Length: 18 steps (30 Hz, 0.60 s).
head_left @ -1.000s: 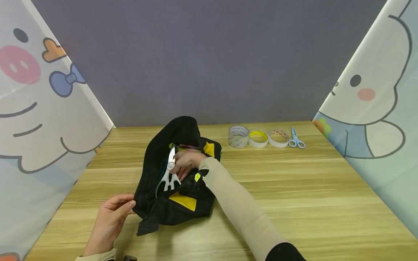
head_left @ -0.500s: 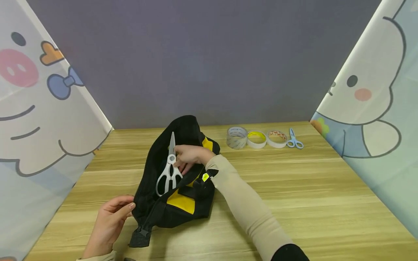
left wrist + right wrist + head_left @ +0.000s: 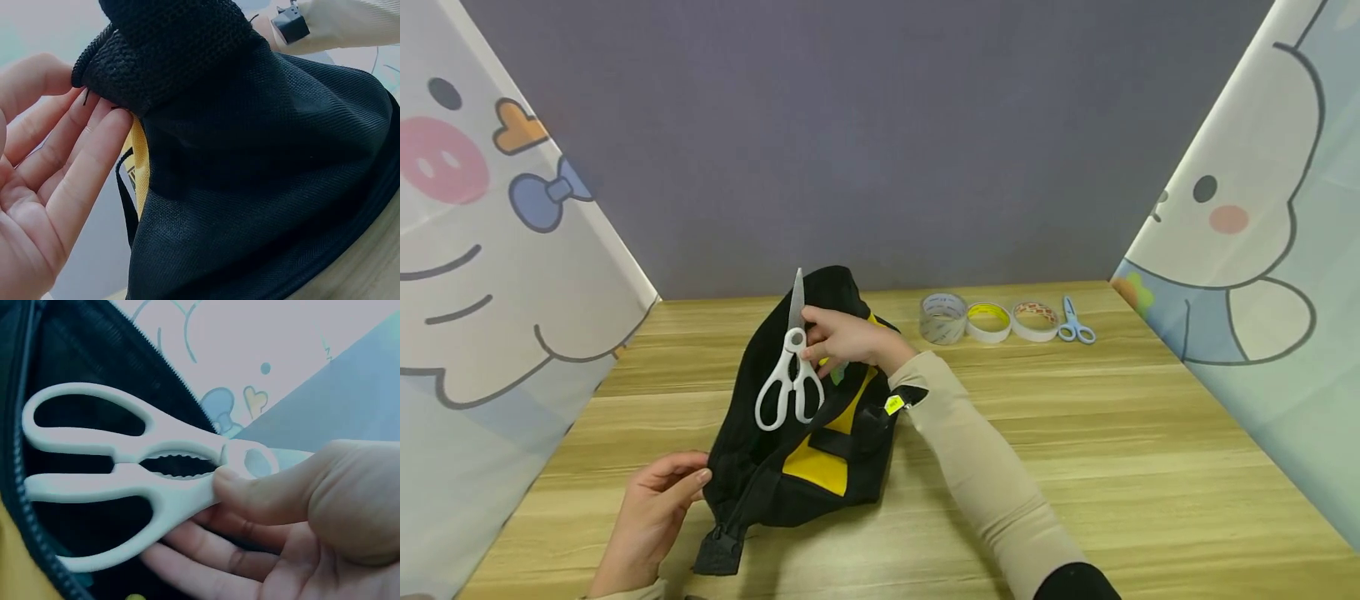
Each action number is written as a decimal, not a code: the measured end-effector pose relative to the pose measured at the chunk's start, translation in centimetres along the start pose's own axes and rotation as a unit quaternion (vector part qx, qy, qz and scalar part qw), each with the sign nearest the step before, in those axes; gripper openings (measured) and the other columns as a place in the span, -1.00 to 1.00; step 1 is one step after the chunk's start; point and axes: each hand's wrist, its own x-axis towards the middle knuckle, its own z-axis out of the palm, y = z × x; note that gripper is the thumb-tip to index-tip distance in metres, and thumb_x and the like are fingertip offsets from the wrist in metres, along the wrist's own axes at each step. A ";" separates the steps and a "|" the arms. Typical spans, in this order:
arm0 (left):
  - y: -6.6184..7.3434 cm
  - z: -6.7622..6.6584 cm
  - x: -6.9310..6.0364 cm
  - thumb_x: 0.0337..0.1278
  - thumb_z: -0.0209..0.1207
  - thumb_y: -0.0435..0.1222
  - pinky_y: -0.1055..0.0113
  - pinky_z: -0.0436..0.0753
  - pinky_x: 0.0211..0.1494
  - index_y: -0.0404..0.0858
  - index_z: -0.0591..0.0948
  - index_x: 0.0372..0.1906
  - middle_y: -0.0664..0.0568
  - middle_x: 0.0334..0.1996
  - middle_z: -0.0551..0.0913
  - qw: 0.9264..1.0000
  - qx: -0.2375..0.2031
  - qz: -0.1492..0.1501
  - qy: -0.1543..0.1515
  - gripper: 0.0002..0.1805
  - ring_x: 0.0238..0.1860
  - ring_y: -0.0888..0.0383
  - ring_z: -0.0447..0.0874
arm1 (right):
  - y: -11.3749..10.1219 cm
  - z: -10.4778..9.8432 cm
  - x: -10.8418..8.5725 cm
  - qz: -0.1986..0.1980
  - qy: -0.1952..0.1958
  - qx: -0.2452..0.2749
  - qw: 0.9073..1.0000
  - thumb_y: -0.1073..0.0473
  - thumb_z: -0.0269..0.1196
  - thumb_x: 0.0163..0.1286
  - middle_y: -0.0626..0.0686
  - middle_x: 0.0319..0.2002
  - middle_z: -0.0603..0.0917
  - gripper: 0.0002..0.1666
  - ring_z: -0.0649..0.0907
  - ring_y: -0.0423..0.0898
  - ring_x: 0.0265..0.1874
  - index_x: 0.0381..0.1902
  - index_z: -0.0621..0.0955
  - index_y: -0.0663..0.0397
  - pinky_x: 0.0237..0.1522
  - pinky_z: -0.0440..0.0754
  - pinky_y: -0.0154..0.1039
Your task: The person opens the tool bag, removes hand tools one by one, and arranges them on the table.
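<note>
A black bag with yellow patches (image 3: 816,468) lies with its zipped mouth apart. The left hand (image 3: 651,517) pinches the bag's near left edge; the left wrist view shows this hand (image 3: 56,162) with thumb and fingers at the black fabric (image 3: 250,150). Over the opening, the right hand (image 3: 850,340) holds white-handled scissors (image 3: 792,367), blade pointing to the back. In the right wrist view the thumb of the right hand (image 3: 281,512) lies on the scissors (image 3: 175,440) near the pivot, fingers underneath, while the handle loops are over the dark bag interior.
Toward the back right of the wooden table (image 3: 1112,450) stand a clear tape roll (image 3: 943,319), a tape roll with a yellow core (image 3: 988,323), another white roll (image 3: 1035,322) and small blue scissors (image 3: 1075,321). A grey panel (image 3: 880,150) rises behind; cartoon-printed cloths flank the table.
The right hand has risen with the white scissors, which now show fully above the bag's opening. The bag's near strap end has shifted slightly down and left; the left hand keeps its hold.
</note>
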 end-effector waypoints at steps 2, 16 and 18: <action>0.0 0.0 -0.1 0.22 -0.13 -0.83 0.39 0.74 -0.20 -0.47 0.69 -0.03 -0.06 -0.15 0.73 1.000 0.005 -0.001 0.004 -0.53 -0.21 0.20 0.70 | -0.2 -0.1 -0.2 -0.027 0.007 0.016 0.999 0.44 0.07 0.51 0.24 -0.09 0.67 -0.81 0.70 0.01 -0.20 -0.07 0.28 0.23 -0.10 0.73 -0.01; 0.1 -0.2 0.0 0.21 -0.14 -0.84 0.39 0.73 -0.19 -0.48 0.67 0.00 -0.07 -0.10 0.73 1.000 -0.003 0.006 -0.012 -0.52 -0.17 0.19 0.71 | 0.1 -1.6 -1.3 -0.146 0.076 0.077 0.983 0.45 -0.02 0.55 0.37 -0.04 0.60 -0.68 0.69 -0.01 -0.44 0.20 0.30 0.37 -0.52 0.71 -0.19; 0.0 -0.1 0.0 0.21 -0.14 -0.84 0.38 0.74 -0.19 -0.48 0.67 -0.01 -0.08 -0.11 0.73 1.000 -0.002 0.005 -0.014 -0.52 -0.17 0.18 0.71 | 0.4 -2.0 -1.8 -0.143 0.088 0.070 0.983 0.42 -0.04 0.57 0.32 -0.09 0.60 -0.68 0.64 0.01 -0.52 0.22 0.30 0.34 -0.59 0.69 -0.13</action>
